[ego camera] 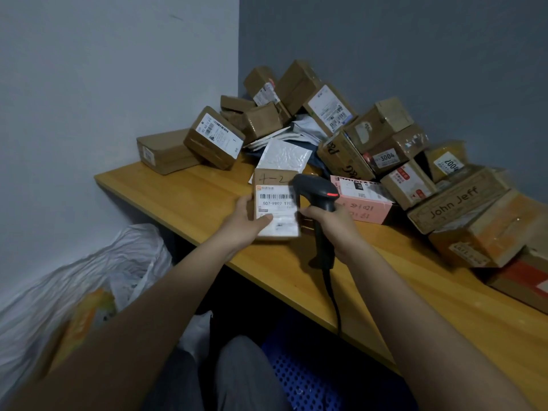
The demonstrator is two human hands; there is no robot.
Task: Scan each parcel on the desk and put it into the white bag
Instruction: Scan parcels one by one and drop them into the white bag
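Observation:
My left hand (243, 221) grips a small brown cardboard parcel (275, 203) with a white barcode label, held above the desk's front part. My right hand (332, 229) grips the handle of a black barcode scanner (318, 203), whose head with a red light sits just right of the parcel's label. The white bag (89, 280) lies open on the floor at the lower left, below the desk, with an orange packet inside. A heap of parcels (341, 129) fills the desk's back corner and right side.
The wooden desk (207, 197) stands in a corner of grey walls. A pink box (361, 203) lies right of the scanner, a "John Jeff" box (456, 200) further right. A blue perforated crate (308, 378) sits under the desk by my knee. The scanner cable hangs over the desk's front edge.

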